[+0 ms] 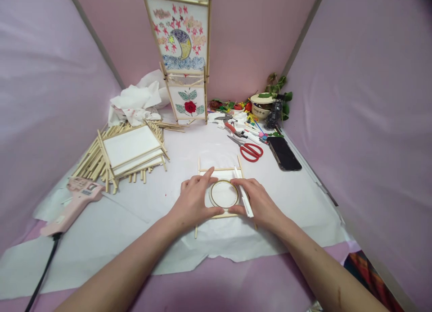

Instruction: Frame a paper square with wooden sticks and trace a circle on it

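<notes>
a: how does the place look?

b: pink walls (pixel 253 42) stand behind, and a white sheet (pixel 189 154) covers the most part of the tabletop (pixel 243 280).

a: and where are the two hands?

b: both are at the near middle. the left hand (pixel 193 198) is clamped on the left side of a gold-rimmed ring (pixel 223 181), with the thumb at its lower edge. the right hand (pixel 259 203) is clamped on the right side of the same ring, and a white pen (pixel 247 205) is tucked in it, slanting.

a: on what does the ring lie?

b: it is over a white panel inside a frame of wooden sticks (pixel 221 169), which lies flat.

a: what is at the left?

b: a pink glue gun (pixel 76 205) with a black cable, and behind it a stack of framed white panels (pixel 132 146) upon loose wooden sticks (pixel 89 163).

a: and further?

b: at the right are red-handled scissors (pixel 251 151) and a black smartphone (pixel 284 153). at the back, a tall stick structure stands upright, bearing a moon picture (pixel 182 44) above a rose picture (pixel 190 106).
</notes>
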Demonstrator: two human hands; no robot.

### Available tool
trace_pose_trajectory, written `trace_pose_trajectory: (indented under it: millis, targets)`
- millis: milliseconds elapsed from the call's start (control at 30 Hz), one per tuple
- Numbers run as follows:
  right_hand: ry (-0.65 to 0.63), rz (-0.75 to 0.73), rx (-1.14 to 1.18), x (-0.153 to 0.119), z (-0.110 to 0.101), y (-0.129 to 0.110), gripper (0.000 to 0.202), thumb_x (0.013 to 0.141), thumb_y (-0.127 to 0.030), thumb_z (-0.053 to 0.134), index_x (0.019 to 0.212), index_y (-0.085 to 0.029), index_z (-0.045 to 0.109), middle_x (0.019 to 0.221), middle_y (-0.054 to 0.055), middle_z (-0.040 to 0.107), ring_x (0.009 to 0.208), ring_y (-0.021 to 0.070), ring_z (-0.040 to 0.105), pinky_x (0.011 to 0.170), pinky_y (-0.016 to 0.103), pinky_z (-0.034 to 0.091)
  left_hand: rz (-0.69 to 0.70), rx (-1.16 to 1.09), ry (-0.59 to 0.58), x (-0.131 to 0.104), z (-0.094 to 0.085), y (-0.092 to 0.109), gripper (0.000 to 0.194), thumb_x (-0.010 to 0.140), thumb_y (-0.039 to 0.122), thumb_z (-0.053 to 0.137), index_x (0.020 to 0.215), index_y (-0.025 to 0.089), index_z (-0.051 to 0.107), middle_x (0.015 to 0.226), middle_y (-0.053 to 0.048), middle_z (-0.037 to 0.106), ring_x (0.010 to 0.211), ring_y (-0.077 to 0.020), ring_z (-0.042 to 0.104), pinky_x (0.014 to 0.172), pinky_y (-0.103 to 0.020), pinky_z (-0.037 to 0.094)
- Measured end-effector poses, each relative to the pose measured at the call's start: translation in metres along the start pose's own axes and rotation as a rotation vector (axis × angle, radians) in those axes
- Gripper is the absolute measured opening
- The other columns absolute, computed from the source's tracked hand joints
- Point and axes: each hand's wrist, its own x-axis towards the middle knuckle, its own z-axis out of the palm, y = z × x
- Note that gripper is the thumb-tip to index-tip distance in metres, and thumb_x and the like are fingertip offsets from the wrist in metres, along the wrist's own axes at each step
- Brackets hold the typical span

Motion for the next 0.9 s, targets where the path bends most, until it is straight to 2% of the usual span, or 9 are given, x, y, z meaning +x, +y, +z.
trace_pose_trajectory:
  millis: [167,333,500,667,767,900]
  targets:
    - [0.044,0.063,-0.066,-0.006,0.012,-0.011,0.055,0.078,-0.04,0.074,0.125,-0.022,0.051,0.115,0.009,0.063,0.107,0.0282,0.053,0.088,0.043,0.043,0.065,0.025,-0.108,0.007,-0.011,-0.01,0.114,0.065,0.05,0.082,0.15,0.03,0.008,0.138,-0.005,0.054,0.129,-0.0334,0.039,0.102,-0.048,0.023]
    - [0.129,0.168,-0.195,-0.012,0.031,-0.035,0.051,0.082,-0.038,0.069,0.126,-0.022,0.049,0.12,0.009,0.063,0.103,0.0295,0.053,0.082,0.043,0.041,0.236,0.013,-0.209,0.021,-0.028,-0.027,0.114,0.066,0.054,0.081,0.151,0.031,0.008,0.139,-0.006,0.053,0.13,-0.0326,0.039,0.107,-0.046,0.017]
    - [0.19,0.307,-0.321,-0.01,0.047,-0.065,0.048,0.084,-0.041,0.065,0.126,-0.022,0.049,0.112,0.01,0.066,0.098,0.03,0.055,0.079,0.043,0.037,0.339,-0.015,-0.367,0.041,-0.042,-0.038,0.116,0.063,0.045,0.085,0.15,0.032,0.009,0.139,-0.003,0.054,0.132,-0.0301,0.036,0.107,-0.041,0.015]
    - [0.251,0.42,-0.381,-0.005,0.06,-0.084,0.048,0.085,-0.041,0.063,0.126,-0.021,0.049,0.109,0.01,0.066,0.096,0.0297,0.056,0.079,0.044,0.034,0.346,0.005,-0.469,0.054,-0.049,-0.036,0.115,0.063,0.035,0.085,0.15,0.032,0.01,0.137,-0.002,0.056,0.133,-0.0298,0.037,0.106,-0.041,0.017]
    - [0.252,0.414,-0.358,-0.005,0.057,-0.079,0.051,0.083,-0.042,0.065,0.128,-0.022,0.048,0.112,0.011,0.065,0.101,0.0306,0.056,0.082,0.045,0.034,0.372,0.004,-0.482,0.056,-0.049,-0.038,0.113,0.064,0.035,0.084,0.15,0.032,0.01,0.14,-0.003,0.054,0.134,-0.0297,0.036,0.106,-0.041,0.017]
    - [0.176,0.303,-0.242,-0.007,0.031,-0.047,0.066,0.075,-0.042,0.074,0.131,-0.024,0.044,0.13,0.012,0.058,0.122,0.0334,0.047,0.093,0.048,0.033,0.378,0.002,-0.486,0.055,-0.047,-0.044,0.112,0.065,0.037,0.083,0.15,0.031,0.011,0.142,-0.005,0.051,0.136,-0.0303,0.033,0.108,-0.043,0.016]
